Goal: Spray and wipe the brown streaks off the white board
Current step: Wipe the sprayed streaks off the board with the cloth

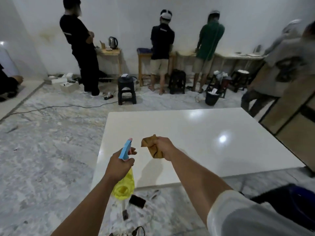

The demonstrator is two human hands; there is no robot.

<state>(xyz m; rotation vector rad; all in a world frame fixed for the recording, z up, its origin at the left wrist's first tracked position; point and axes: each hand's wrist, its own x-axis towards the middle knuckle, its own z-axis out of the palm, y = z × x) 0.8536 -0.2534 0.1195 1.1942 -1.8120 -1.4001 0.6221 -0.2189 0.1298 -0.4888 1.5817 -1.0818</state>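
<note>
Both forearms reach up from the bottom of the frame toward its centre, the left one bare from the lower left, the right one coming from a white sleeve point(238, 217) at the lower right. The left hand point(119, 163) sits just left of centre, back of the hand to the camera, fingers curled round the neck of a spray bottle point(125, 169), the forefinger stretched forward over the trigger. The right hand point(164, 148) is level with it and just to its right, apart from it, knuckles up, closed in a fist on a bunched brown cloth point(151, 146).
</note>
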